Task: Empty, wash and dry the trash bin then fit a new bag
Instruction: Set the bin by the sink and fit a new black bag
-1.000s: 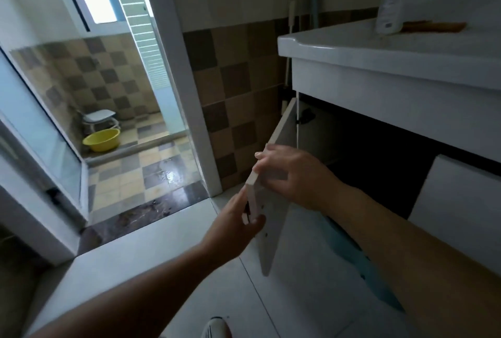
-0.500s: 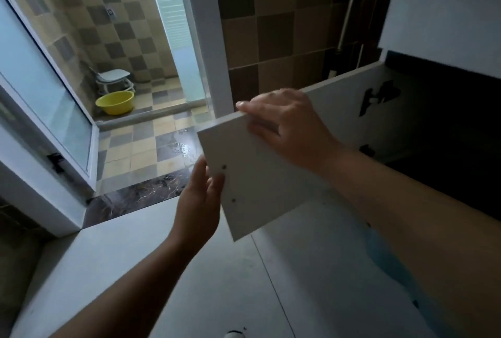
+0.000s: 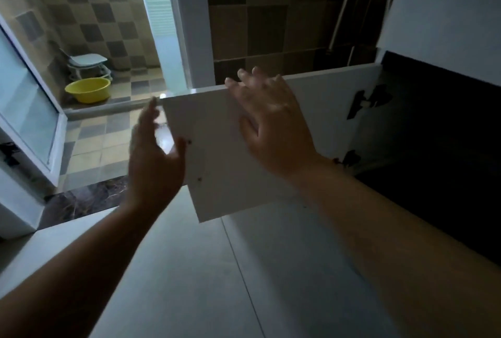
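A white cabinet door [image 3: 217, 180] under the sink stands swung wide open, its inner face towards me with dark hinges [image 3: 366, 102] at the right. My left hand [image 3: 156, 158] hovers at the door's free left edge, fingers straight, thumb close to the panel. My right hand [image 3: 273, 126] lies against the upper part of the door with spread fingers reaching its top edge. Neither hand holds anything. The cabinet interior [image 3: 433, 142] is dark and its contents are hidden. No trash bin or bag is in view.
The white vanity front [image 3: 444, 15] hangs at top right. Pale floor tiles [image 3: 189, 270] lie below. To the left, a glass door [image 3: 27, 121] leads to a checkered shower area with a yellow basin [image 3: 88, 90] and a white stool [image 3: 86, 62].
The door swung further open and the view dropped lower. My left hand released the door's edge and opened. My right hand's fingers loosened from the top edge and spread.
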